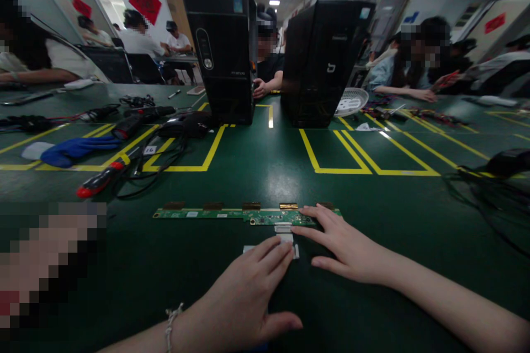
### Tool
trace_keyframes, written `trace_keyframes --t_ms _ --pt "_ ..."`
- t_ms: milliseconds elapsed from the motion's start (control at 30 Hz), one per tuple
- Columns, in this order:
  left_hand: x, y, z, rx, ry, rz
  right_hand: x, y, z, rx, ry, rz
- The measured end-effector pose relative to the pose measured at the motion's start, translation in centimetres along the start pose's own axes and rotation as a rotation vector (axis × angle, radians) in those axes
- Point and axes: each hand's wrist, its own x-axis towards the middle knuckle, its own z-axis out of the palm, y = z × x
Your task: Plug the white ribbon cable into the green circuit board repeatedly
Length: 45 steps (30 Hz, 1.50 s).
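Find nearest the left hand, with fingers close together, resting over a white strip, and with thumb spread wide away. To the right of it, see the right hand, also wide, with fingertips touching a green circuit board. Find this board just beyond both hands, reaching past the left one. Probably light and stiff, yet easy to bend when so narrow; likely fragile at the brown tabs along the far edge. Better to take by both short ends, keeping off these tabs.
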Motion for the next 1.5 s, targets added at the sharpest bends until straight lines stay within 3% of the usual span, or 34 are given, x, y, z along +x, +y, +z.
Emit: trace_keyframes --t_ms 333,1500 --pt "-0.14 -0.23 0.24 -0.017 0.047 0.026 -0.07 0.20 0.29 -0.001 0.021 -0.017" --pt "-0.13 -0.32 0.22 0.030 0.033 0.029 0.03 0.09 0.30 -0.021 0.000 -0.006"
